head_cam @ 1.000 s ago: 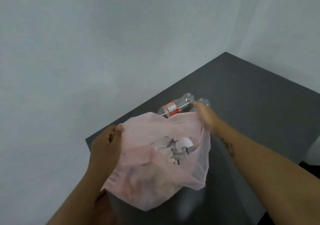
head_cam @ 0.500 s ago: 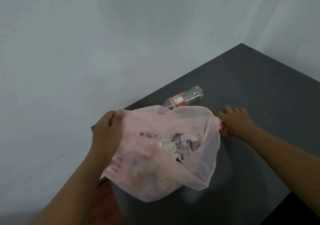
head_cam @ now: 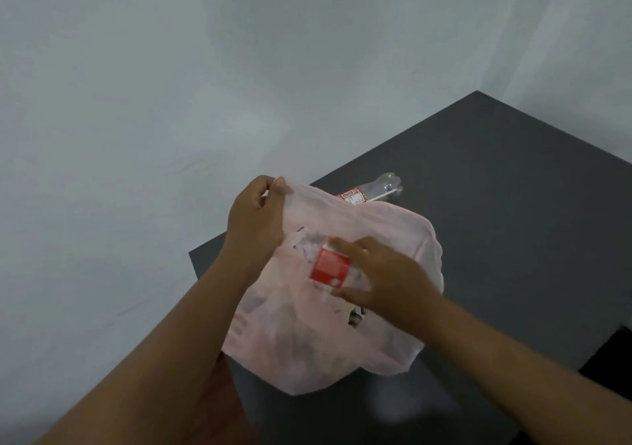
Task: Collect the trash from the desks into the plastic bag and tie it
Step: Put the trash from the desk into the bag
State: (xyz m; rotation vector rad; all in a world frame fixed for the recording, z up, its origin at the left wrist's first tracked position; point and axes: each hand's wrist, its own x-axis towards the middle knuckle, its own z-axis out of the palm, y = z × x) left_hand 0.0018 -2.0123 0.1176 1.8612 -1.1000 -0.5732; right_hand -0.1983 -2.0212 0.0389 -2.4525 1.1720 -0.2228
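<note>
Spillage is looming: left hand (head_cam: 256,225) pinching one edge of a thin pink plastic bag (head_cam: 318,345), right hand (head_cam: 393,280) gripping a red-labelled plastic bottle (head_cam: 330,268) over the slack mouth between them.

bottle (head_cam: 383,187) half hidden behind bag (head_cam: 307,352), red item (head_cam: 330,267) blurred

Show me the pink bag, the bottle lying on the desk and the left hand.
pink bag (head_cam: 403,236), head view, upper right wall.
bottle (head_cam: 380,188), head view, clear body.
left hand (head_cam: 254,218), head view, back of hand.
</note>
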